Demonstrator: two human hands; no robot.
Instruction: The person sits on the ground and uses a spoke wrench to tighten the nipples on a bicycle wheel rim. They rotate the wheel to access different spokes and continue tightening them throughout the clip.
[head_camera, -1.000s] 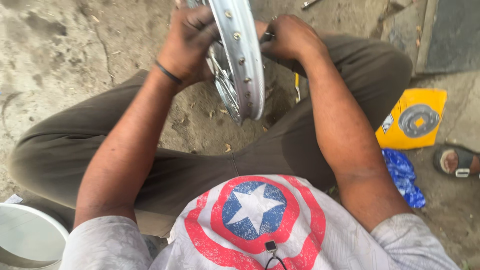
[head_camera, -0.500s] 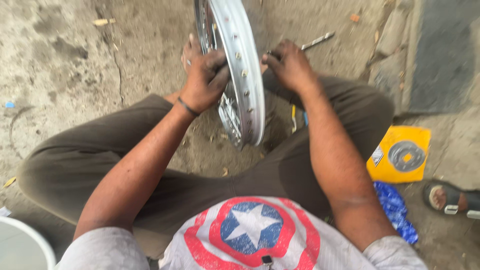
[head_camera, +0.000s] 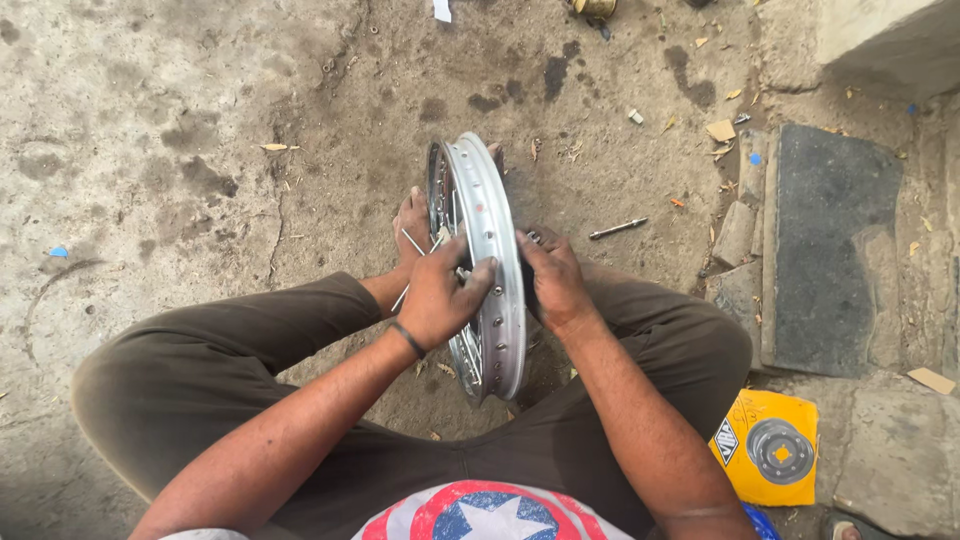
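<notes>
A silver spoked wheel rim (head_camera: 492, 215) stands upright on edge between my knees, held against my bare feet. My left hand (head_camera: 443, 297) grips the rim from the left, fingers curled over its edge among the thin spokes (head_camera: 413, 243). My right hand (head_camera: 552, 280) presses on the rim's right side; whatever small part it pinches is hidden. I sit on the ground in brown trousers, legs folded around the wheel.
A slim metal tool (head_camera: 617, 229) lies on the dirt to the right of the wheel. A yellow carton (head_camera: 768, 447) rests by my right knee. Stone slabs and a dark mat (head_camera: 828, 250) line the right side. Litter dots the stained ground.
The view has tilted up and away, so the whole rim and more ground show. Both hands have shifted lower on the rim and stay closed on it.
</notes>
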